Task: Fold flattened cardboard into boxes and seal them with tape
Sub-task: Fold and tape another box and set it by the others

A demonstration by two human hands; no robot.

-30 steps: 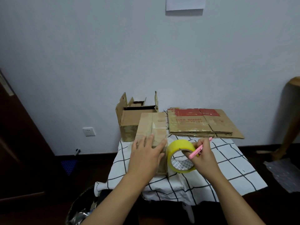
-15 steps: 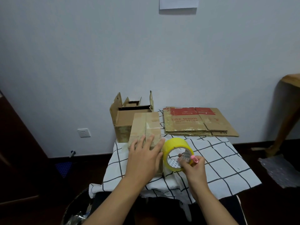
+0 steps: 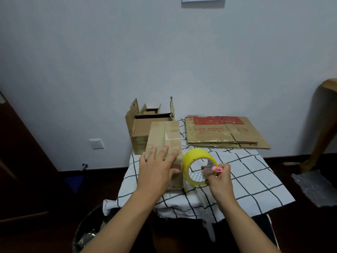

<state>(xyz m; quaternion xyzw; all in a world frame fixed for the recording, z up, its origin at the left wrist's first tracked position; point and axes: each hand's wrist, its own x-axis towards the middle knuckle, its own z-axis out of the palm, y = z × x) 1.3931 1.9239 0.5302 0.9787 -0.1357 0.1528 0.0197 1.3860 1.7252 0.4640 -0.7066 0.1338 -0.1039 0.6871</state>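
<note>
Head view, looking down over my forearms at a small table draped with a black-and-white checked cloth (image 3: 251,181). The cloth's near edge hangs in folds at lower centre; its right corner juts toward the lower right of the frame. Uncovered cloth lies right of centre, between my right hand and that corner.

The folded box (image 3: 165,137) stands at centre, its near end under my left hand. Just behind it, toward the wall, sits an open box (image 3: 140,127) with flaps upright. A stack of flattened cardboard (image 3: 218,133) lies at the table's far right edge, apart from both boxes.

My left hand (image 3: 156,169) lies palm-down on the folded box, fingers straight and spread, pressing on its top near the front edge; it grasps nothing.

The yellow tape roll (image 3: 197,162) stands on edge just right of the folded box. My right hand (image 3: 218,177) is at its front face, fingers curled round a pink cutter (image 3: 217,169) and reaching into the roll's core; whether it also pinches the tape I cannot tell.

Lower left: the rim of a waste bin (image 3: 85,232). Left: a wall socket (image 3: 96,143).
</note>
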